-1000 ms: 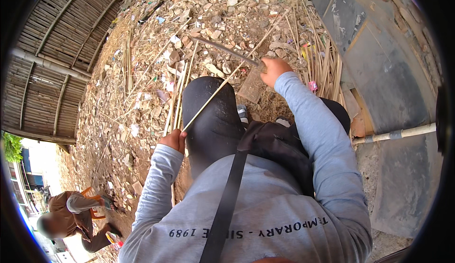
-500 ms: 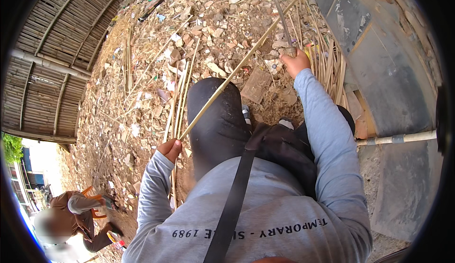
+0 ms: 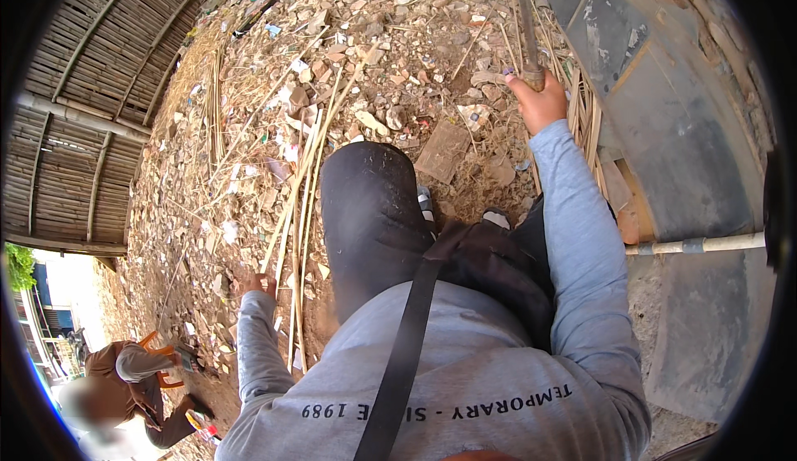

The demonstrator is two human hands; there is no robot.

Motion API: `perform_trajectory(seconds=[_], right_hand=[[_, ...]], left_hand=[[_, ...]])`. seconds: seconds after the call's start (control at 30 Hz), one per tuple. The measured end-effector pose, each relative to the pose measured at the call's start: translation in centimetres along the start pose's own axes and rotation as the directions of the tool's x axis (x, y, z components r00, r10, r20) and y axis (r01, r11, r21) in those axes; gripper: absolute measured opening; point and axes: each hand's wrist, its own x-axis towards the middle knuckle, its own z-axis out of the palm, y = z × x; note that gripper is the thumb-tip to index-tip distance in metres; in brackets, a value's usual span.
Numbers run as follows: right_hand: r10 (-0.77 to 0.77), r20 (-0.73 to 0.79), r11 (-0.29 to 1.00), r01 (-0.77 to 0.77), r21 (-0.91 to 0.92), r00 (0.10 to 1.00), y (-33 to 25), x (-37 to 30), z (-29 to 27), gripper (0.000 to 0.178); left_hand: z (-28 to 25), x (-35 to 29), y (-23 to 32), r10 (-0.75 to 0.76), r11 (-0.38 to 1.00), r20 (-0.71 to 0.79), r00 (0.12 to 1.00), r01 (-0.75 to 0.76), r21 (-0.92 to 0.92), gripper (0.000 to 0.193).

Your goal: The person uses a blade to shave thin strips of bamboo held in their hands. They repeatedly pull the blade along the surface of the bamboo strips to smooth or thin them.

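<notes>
My left hand (image 3: 260, 282) is low at the left, closed round the near end of a long, pale bamboo strip (image 3: 353, 79). The strip slants up and away, lying across or just above several other bamboo strips (image 3: 300, 295) on the ground beside my left knee. Out to the right, my right hand (image 3: 544, 102) grips the handle of a long-bladed knife like a machete. Its dark, narrow blade (image 3: 523, 17) points away from me toward the top of the view.
Broken brick and stone rubble (image 3: 390, 63) covers the ground. More split strips (image 3: 588, 121) lie at the right beside grey sheets (image 3: 697, 146) and a pale pole (image 3: 697, 243). A slatted bamboo wall (image 3: 75, 71) stands at the left. Another person (image 3: 137, 374) sits at lower left.
The bamboo strip has swung left, from crossing over my knee to beside the other strips, as my left hand moved left and down. My right hand has shifted slightly right with the knife.
</notes>
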Motion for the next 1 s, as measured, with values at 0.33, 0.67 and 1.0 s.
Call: perform_trajectory(seconds=[0.33, 0.67, 1.0], right_hand=[[0.079, -0.124, 0.996, -0.074, 0.047, 0.989, 1.5, 0.0, -13.2, 0.021], [0.415, -0.332, 0.510, -0.519, -0.686, 0.847, 22.1, -20.1, -26.0, 0.041], [0.697, -0.289, 0.477, -0.726, -0.496, 0.656, 25.7, -31.7, -23.9, 0.045]], left_hand=[[3.5, 7.5, 6.0, 0.346, 0.718, 0.006, 0.938, -0.260, -0.646, 0.031], [-5.8, 15.8, 23.0, 0.300, 0.287, -0.096, 0.949, -0.186, -0.940, 0.026], [-7.1, 13.2, 33.5, 0.506, 0.306, -0.217, 0.835, -0.409, -0.860, 0.024]])
